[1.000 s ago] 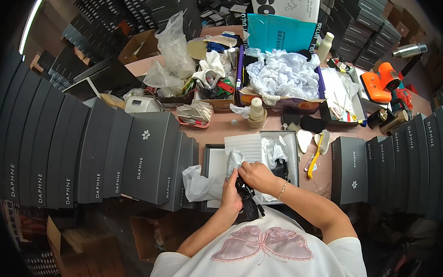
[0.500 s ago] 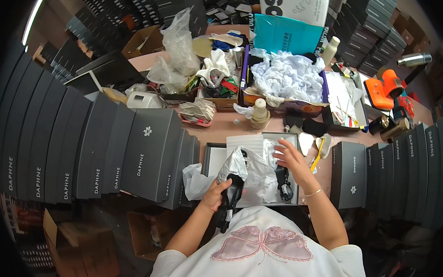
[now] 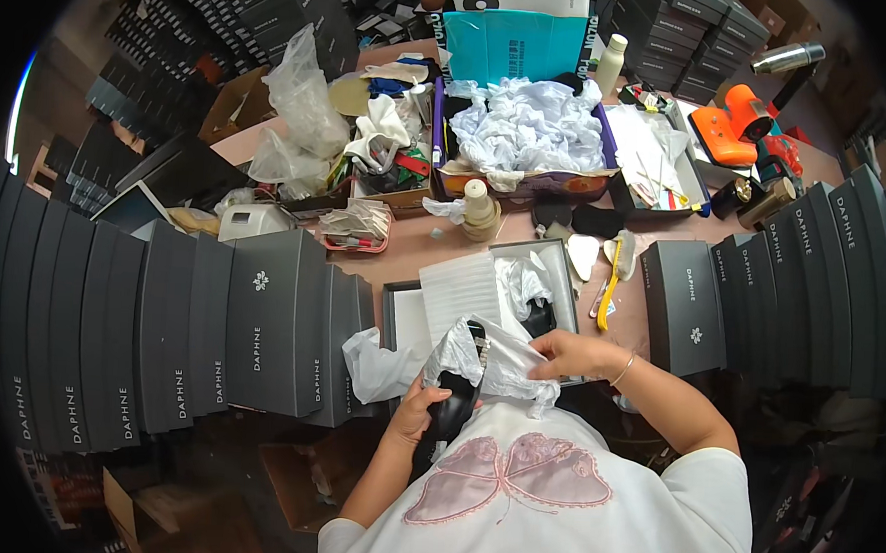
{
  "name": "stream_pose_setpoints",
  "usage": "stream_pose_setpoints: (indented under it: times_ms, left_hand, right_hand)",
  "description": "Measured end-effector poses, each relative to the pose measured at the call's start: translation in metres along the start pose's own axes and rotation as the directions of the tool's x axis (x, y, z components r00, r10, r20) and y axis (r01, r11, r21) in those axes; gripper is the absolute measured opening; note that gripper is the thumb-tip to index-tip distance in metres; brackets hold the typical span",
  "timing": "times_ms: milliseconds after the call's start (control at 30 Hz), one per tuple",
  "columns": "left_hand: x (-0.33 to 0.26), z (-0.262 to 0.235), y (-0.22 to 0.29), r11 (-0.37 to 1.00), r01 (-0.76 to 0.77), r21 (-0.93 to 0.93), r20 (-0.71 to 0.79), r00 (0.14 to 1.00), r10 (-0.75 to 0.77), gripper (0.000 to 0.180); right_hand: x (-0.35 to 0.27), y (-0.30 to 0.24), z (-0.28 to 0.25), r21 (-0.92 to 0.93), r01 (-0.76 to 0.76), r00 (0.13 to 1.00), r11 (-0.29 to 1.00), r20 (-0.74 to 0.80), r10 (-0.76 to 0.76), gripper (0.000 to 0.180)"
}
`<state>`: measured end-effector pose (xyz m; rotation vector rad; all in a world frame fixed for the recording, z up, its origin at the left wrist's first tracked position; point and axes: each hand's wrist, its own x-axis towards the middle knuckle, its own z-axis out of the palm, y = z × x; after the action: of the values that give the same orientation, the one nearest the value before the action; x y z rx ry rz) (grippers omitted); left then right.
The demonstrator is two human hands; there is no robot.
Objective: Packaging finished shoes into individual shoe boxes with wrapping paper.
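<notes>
My left hand is closed around a black shoe, held tilted just in front of my shirt. White tissue paper covers the shoe's upper end and trails off to the right. The thumb and fingers of my right hand pinch the loose edge of that paper. Beyond my hands lies an open grey shoebox. Inside, a second black shoe is partly covered by crumpled tissue, and a ribbed white sheet lies beside it. A thin white wrapper rests at the box's left front.
Rows of dark shoeboxes flank me on the left, with more boxes on the right. Farther back stand a cream bottle, a bin of crumpled white paper and an orange device. A yellow-handled brush lies right of the open box.
My right hand has come down from over the box and taken hold of the tissue paper, drawing it toward me. The paper no longer covers the box's front. The whole view has shifted slightly.
</notes>
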<state>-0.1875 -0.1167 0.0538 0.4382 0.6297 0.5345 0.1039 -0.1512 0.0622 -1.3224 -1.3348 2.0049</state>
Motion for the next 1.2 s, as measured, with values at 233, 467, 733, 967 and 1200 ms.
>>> stream_pose_setpoints:
  times_ms: [233,467,733,967,1200]
  left_hand:
    - [-0.003,0.0,-0.004,0.999,0.023,0.026,-0.006,1.0,-0.023,0.071]
    - [-0.001,0.008,-0.002,0.998,0.041,0.051,-0.009,0.999,-0.041,0.068]
    - [0.005,0.004,0.0,0.995,0.075,0.068,0.026,0.997,-0.077,0.073]
    - [0.007,0.026,0.004,0.977,0.046,0.207,0.112,0.991,-0.071,0.081]
    - [-0.008,0.007,-0.004,0.977,-0.016,0.213,0.026,1.0,0.011,0.081]
  right_hand:
    - [-0.037,0.007,0.016,0.256,0.044,0.987,0.966,-0.159,-0.003,0.015]
    - [-0.108,0.004,-0.01,-0.151,-0.342,0.923,0.928,-0.242,0.3,0.023]
    - [-0.103,-0.013,-0.026,-0.436,0.081,0.832,0.896,-0.466,-0.302,0.045]
    - [0.011,-0.039,0.002,-0.512,0.422,0.75,0.748,-0.267,-0.605,0.022]
    - [-0.019,-0.023,-0.004,-0.282,0.196,0.82,0.939,-0.478,-0.314,0.023]
